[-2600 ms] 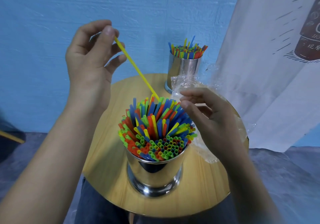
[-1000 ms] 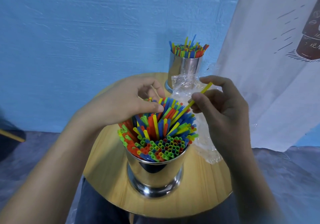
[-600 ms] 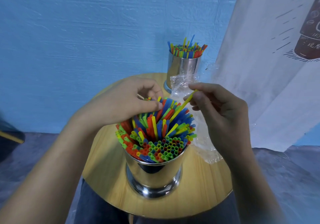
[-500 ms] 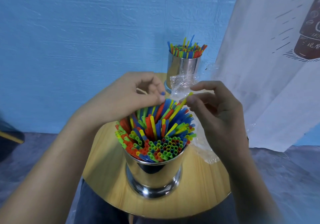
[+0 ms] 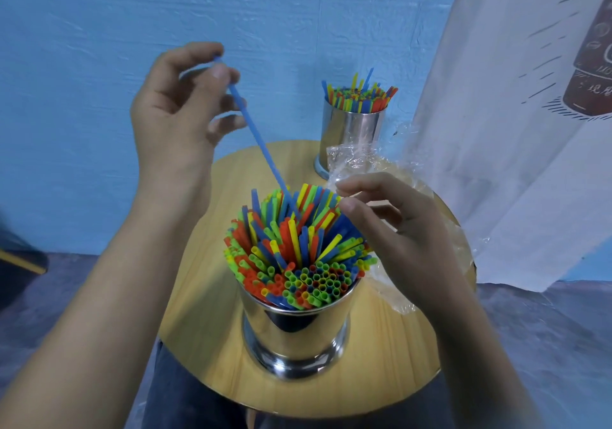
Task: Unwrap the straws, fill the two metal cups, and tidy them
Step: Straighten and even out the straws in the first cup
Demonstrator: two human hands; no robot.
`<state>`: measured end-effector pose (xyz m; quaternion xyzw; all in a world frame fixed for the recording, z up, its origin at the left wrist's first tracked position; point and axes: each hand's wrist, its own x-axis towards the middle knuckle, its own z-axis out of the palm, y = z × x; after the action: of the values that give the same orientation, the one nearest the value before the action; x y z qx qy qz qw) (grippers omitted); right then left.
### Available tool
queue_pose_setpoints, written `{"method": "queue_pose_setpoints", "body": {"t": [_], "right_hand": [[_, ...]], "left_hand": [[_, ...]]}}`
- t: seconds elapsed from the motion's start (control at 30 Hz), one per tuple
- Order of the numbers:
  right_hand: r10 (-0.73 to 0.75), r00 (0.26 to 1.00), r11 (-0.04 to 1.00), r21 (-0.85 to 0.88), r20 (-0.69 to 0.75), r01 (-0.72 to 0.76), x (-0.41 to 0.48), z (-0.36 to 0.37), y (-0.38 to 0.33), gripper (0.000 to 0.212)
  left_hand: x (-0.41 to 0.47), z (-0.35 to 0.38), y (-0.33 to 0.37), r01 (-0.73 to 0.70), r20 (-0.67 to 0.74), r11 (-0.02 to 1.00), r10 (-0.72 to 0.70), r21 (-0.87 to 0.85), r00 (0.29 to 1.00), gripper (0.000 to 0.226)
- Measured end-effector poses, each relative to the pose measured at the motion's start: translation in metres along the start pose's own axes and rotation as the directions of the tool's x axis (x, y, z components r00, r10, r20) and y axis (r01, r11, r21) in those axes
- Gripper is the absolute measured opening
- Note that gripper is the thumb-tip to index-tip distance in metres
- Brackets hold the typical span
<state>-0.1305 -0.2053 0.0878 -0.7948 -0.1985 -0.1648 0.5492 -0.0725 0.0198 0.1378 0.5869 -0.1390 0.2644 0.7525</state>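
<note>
The left hand pinches a blue straw by its top end, high above the desk, with the straw's lower end down among the packed straws of the near cup. The right hand hovers loosely curled, holding nothing, at that bundle's right edge and partly hides the crumpled wrap. The far cup, also full, stands behind the wrap at the desk's back edge, beside a white cloth.
</note>
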Motion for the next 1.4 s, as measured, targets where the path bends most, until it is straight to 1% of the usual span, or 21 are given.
{"method": "queue_pose_setpoints", "body": {"t": [0.07,0.13,0.2,0.27,0.4,0.53,0.6,0.67,0.73,0.83,0.9,0.93,1.0,1.07,1.13,1.2,1.27,1.33,1.37,1.4], "right_hand": [[-0.001,1.000,1.000,0.007,-0.018,0.001,0.000,0.001,0.000,0.015],[-0.007,1.000,1.000,0.017,-0.031,0.008,0.000,0.001,0.000,0.018],[0.002,0.999,0.999,0.033,-0.040,-0.001,0.000,0.002,-0.002,0.018],[0.006,0.998,0.998,0.061,-0.061,-0.003,0.000,0.001,-0.005,0.021],[0.036,0.990,0.966,0.259,-0.136,0.001,0.001,-0.001,-0.007,0.014],[0.127,0.964,0.868,0.497,-0.233,0.006,0.002,-0.008,-0.004,0.013],[0.159,0.944,0.834,0.551,-0.290,0.029,0.003,-0.012,-0.004,0.011],[0.165,0.926,0.830,0.556,-0.340,0.056,0.004,-0.015,-0.005,0.014],[0.152,0.915,0.842,0.534,-0.373,0.077,0.005,-0.018,-0.007,0.021],[0.110,0.919,0.882,0.464,-0.378,0.085,0.005,-0.019,-0.013,0.022],[0.070,0.934,0.919,0.387,-0.351,0.077,0.004,-0.016,-0.017,0.018],[0.050,0.942,0.937,0.341,-0.331,0.070,0.004,-0.013,-0.019,0.015],[0.021,0.960,0.968,0.245,-0.280,0.050,0.005,-0.006,-0.020,0.010],[0.004,0.967,0.986,0.162,-0.254,0.039,0.005,0.000,-0.019,0.018],[-0.029,0.963,0.992,0.111,-0.267,0.061,0.004,0.004,-0.018,0.029],[-0.055,0.959,0.993,0.085,-0.277,0.081,0.004,0.005,-0.017,0.032],[-0.062,0.963,0.996,0.038,-0.261,0.075,0.003,0.004,-0.014,0.025],[-0.064,0.983,0.996,-0.078,-0.174,0.051,0.003,0.004,-0.011,0.009],[-0.044,0.992,0.990,-0.135,-0.116,0.028,0.002,0.004,-0.010,0.005],[-0.016,0.997,0.983,-0.185,-0.070,0.003,0.002,0.004,-0.009,0.009]], "left_hand": [[0.000,-0.004,0.000,0.027,-0.078,0.997,-0.033,-0.074,0.996,0.009],[-0.001,-0.007,-0.001,0.060,-0.125,0.988,-0.078,-0.142,0.989,0.006],[-0.003,-0.009,-0.003,0.090,-0.135,0.979,-0.116,-0.182,0.984,0.005],[-0.007,-0.009,-0.006,0.117,-0.125,0.977,-0.141,-0.179,0.982,0.006],[-0.019,-0.007,-0.013,0.205,-0.082,0.976,-0.210,-0.068,0.974,0.009],[-0.029,-0.011,-0.018,0.306,0.033,0.939,-0.315,0.159,0.949,0.007],[-0.034,-0.015,-0.017,0.324,0.111,0.909,-0.362,0.261,0.925,0.009],[-0.039,-0.020,-0.016,0.309,0.188,0.895,-0.380,0.321,0.905,0.014],[-0.044,-0.026,-0.014,0.299,0.278,0.888,-0.403,0.349,0.872,0.021],[-0.053,-0.034,-0.011,0.327,0.433,0.866,-0.478,0.378,0.765,0.036],[-0.059,-0.036,-0.010,0.356,0.473,0.844,-0.523,0.400,0.709,0.036],[-0.062,-0.036,-0.010,0.369,0.473,0.839,-0.534,0.400,0.701,0.037],[-0.066,-0.035,-0.010,0.381,0.451,0.842,-0.529,0.381,0.718,0.037],[-0.070,-0.032,-0.010,0.378,0.413,0.849,-0.515,0.370,0.751,0.031],[-0.074,-0.030,-0.011,0.397,0.381,0.850,-0.514,0.346,0.769,0.031],[-0.078,-0.029,-0.012,0.404,0.358,0.854,-0.508,0.328,0.783,0.029],[-0.082,-0.026,-0.013,0.403,0.325,0.863,-0.492,0.305,0.808,0.026],[-0.086,-0.023,-0.013,0.399,0.278,0.870,-0.475,0.289,0.835,0.026],[-0.088,-0.022,-0.013,0.397,0.254,0.874,-0.466,0.280,0.847,0.022],[-0.090,-0.020,-0.012,0.399,0.232,0.876,-0.461,0.271,0.856,0.020]]}}
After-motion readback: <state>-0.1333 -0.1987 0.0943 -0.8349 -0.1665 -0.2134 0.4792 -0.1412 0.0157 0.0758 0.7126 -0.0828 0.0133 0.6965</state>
